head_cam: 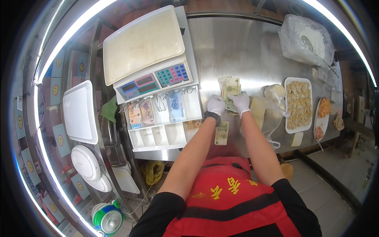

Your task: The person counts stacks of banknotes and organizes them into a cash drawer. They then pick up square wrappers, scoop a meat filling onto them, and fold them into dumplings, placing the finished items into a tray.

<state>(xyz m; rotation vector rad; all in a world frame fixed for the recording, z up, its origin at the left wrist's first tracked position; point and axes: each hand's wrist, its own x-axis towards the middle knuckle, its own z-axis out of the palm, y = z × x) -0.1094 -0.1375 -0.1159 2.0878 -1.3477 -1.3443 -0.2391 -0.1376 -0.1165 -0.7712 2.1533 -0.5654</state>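
Note:
Both of my hands wear white gloves and meet at a loose pile of green banknotes (pixel 232 86) on the steel table. My left hand (pixel 216 105) is at the pile's left edge; whether it grips a note cannot be told. My right hand (pixel 239 102) pinches notes at the pile's right side. Another green banknote (pixel 222 133) lies flat nearer my body, beside my left wrist. Left of my hands an open white cash drawer (pixel 162 146) holds brown, purplish and blue banknotes under wire clips. A white digital scale (pixel 145 47) stands just behind the drawer.
Right of my hands lie a plastic bag (pixel 274 118) and stacked dough wrappers (pixel 274 92). Beyond them are a white tray of dumplings (pixel 299 105), an oval plate of filling (pixel 322 118) and a bagged container of white powder (pixel 308 40). White trays (pixel 80 112) stand at the left.

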